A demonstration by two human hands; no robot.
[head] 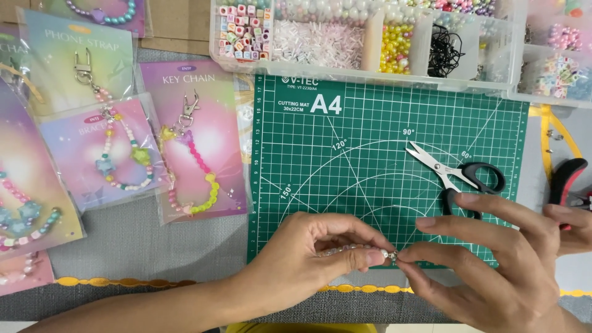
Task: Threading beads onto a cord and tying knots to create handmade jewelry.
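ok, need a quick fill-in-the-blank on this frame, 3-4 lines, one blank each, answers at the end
1. Both hands pinch a short strand of ____ between their fingertips, left hand meeting right hand.
2. The hands work over a ____ cutting mat.
3. The black-handled ____ lie open on the mat, above the right hand.
4. The compartment box of beads sits along the mat's ____ edge.

Missing words: beads; green; scissors; far (top)
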